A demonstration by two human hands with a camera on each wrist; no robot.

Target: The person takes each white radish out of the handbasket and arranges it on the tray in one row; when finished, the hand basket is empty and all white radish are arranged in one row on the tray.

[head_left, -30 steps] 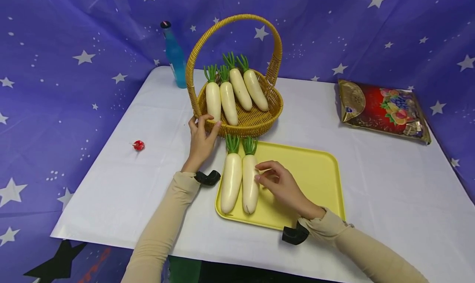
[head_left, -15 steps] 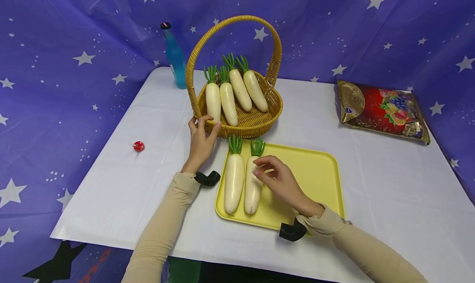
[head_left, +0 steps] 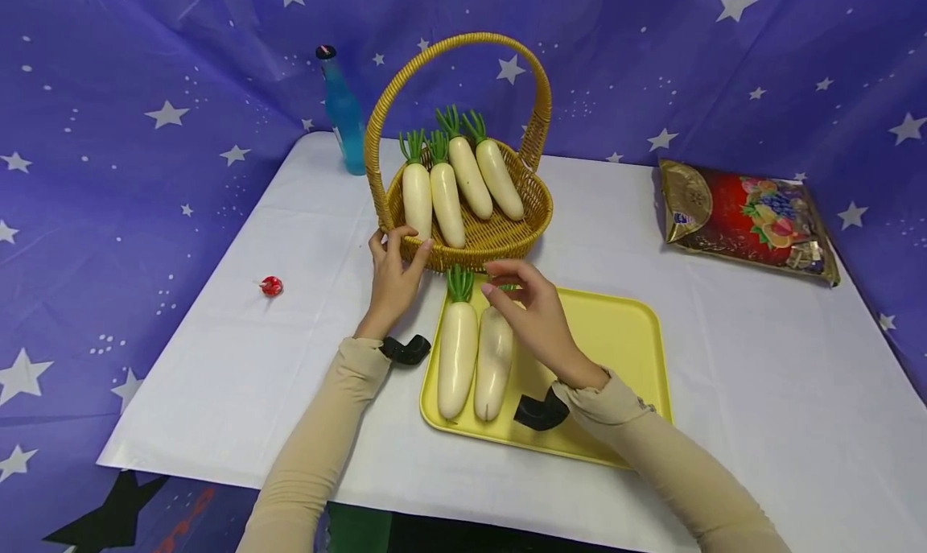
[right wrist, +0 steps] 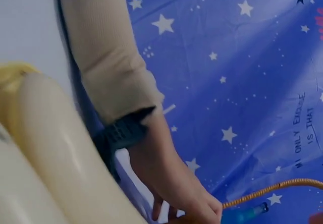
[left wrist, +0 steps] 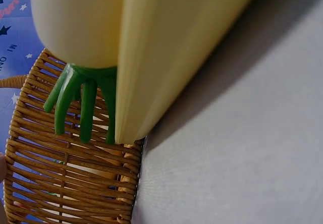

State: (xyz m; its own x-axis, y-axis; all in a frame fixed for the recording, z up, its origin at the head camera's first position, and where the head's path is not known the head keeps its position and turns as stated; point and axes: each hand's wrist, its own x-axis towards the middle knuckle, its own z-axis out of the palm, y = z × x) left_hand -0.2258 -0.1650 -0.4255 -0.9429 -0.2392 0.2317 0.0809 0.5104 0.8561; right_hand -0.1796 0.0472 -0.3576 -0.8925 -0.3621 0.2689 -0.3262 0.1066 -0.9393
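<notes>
Two white radishes, a left one and a right one, lie side by side on a yellow tray, leaves toward the basket. My left hand grips the near-left rim of the wicker basket, thumb at the front of the rim. Several more white radishes rest in the basket. Over the right radish's green top hovers my right hand, fingers loosely bent with nothing held. It partly hides those leaves. The left wrist view shows one radish's leaves close to the basket wall.
A blue bottle stands behind the basket's left side. On the left of the white tablecloth lies a red wrapped lollipop. A shiny red and gold bag lies at the back right.
Both radishes on the tray shifted slightly right earlier, and the right one's leaves swung right. My right hand has since moved forward over those leaves. My left hand stays on the rim.
</notes>
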